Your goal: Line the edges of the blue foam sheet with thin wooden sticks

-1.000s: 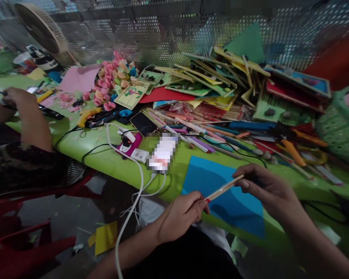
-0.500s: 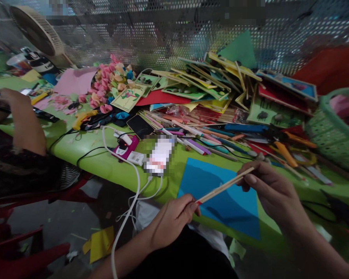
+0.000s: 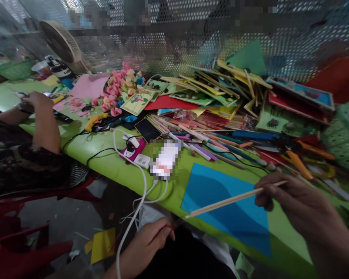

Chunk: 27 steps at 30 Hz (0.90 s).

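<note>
Between the thumb and fingers of my right hand (image 3: 291, 209) is a pair of thin wooden chopsticks (image 3: 227, 201). They slant down to the left above a blue sheet of paper (image 3: 203, 182) at the table's front edge. My left hand (image 3: 154, 242) is closed in a pinch, lower down and apart from the sticks. A small red tip shows at its fingers. A faint see-through plastic wrapper (image 3: 179, 222) seems to stretch from there towards the sticks' lower end.
Pens (image 3: 202, 152), scissors (image 3: 299, 162) and a phone (image 3: 147, 130) lie behind the blue paper. Framed stone pictures (image 3: 203, 95) are heaped further back. A white cable (image 3: 133, 217) hangs off the edge near my left arm. Another person's arm (image 3: 48, 120) is at the left.
My left hand has moved down and left, away from the chopsticks, whose lower ends are now bare. My right hand has shifted right and slightly down with them. The view has shifted a little.
</note>
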Available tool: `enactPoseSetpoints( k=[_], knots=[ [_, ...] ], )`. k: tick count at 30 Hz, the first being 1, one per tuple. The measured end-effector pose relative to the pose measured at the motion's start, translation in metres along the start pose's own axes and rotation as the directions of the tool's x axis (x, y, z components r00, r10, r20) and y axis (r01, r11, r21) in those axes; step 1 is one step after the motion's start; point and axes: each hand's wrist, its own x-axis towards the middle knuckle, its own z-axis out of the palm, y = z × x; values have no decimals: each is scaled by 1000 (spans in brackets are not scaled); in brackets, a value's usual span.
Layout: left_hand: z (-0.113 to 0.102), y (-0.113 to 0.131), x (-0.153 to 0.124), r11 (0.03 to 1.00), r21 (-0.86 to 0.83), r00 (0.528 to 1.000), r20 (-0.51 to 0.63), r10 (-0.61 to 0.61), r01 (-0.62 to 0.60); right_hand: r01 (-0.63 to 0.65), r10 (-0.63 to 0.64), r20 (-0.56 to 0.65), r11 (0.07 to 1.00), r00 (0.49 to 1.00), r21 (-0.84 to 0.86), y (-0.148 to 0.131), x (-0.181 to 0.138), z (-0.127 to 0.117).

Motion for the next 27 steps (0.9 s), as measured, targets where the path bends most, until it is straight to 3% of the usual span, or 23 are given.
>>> enactPoseSetpoints(
  k=[2,5,7,9,11,15,18,22,27],
  knots=[
    [-6,-28,-10,979,187,992,-105,-67,86,11,-9,-197,1000,980,10,-2,4,-9],
    [-14,-79,-21,800,547,969,-140,-203,247,-26,6,-354,998,935,-52,-2,9,-11],
    [-16,-106,-27,731,660,985,-112,-130,172,-57,2,-364,988,932,-142,-1,12,-7],
    [-14,-112,-32,712,699,998,-59,-35,66,-60,-15,-350,977,937,-204,2,14,-3],
    [-9,-91,-35,749,656,991,-13,136,-95,-50,-34,-338,970,940,-238,4,16,0],
    [3,-2,-24,723,569,887,25,462,-392,-71,-22,-332,962,943,-264,6,16,1],
    [11,48,5,648,620,827,2,562,-442,-111,-6,-330,936,944,-334,4,16,1],
    [18,62,56,515,723,764,27,644,-460,-129,-8,-320,905,947,-406,5,19,-7],
    [17,59,90,423,819,774,42,632,-389,-79,-65,-221,808,973,-583,17,23,-28]
  ],
)
